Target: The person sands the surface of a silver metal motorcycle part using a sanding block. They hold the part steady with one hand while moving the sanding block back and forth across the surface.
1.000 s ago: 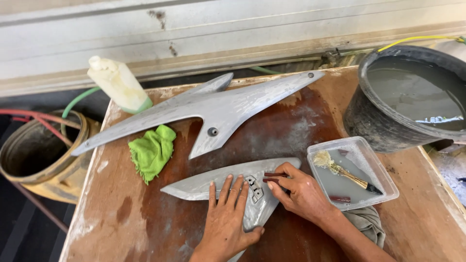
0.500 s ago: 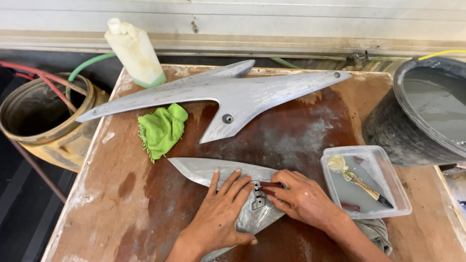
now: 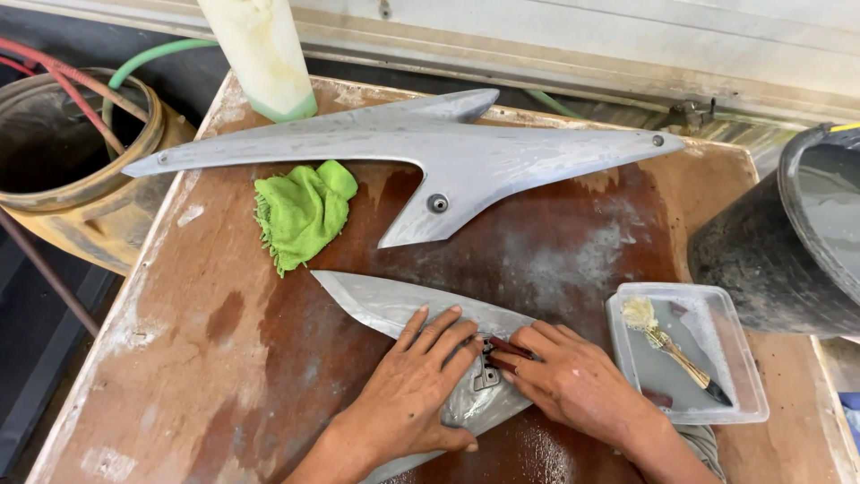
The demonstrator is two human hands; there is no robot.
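Observation:
A small grey pointed panel point(image 3: 376, 300) lies on the wet brown wooden table point(image 3: 179, 358), its tip toward the left. My left hand point(image 3: 417, 385) presses flat on it with fingers spread. My right hand point(image 3: 573, 381) pinches a small dark reddish piece point(image 3: 508, 351) against the panel beside a black cut-out. A larger grey winged panel point(image 3: 448, 157) lies farther back. A green cloth point(image 3: 300, 211) sits between the two panels.
A clear plastic tray point(image 3: 743, 376) with water and a brush point(image 3: 672, 345) stands to the right. A black bucket point(image 3: 779, 260) of water is at the far right. A pale bottle point(image 3: 260, 54) stands at the back, a brown drum point(image 3: 72, 193) with hoses on the left.
The view has shifted down and closer, so everything sits higher in the picture. My right hand has slid the reddish piece slightly along the panel; my left hand stays flat on it.

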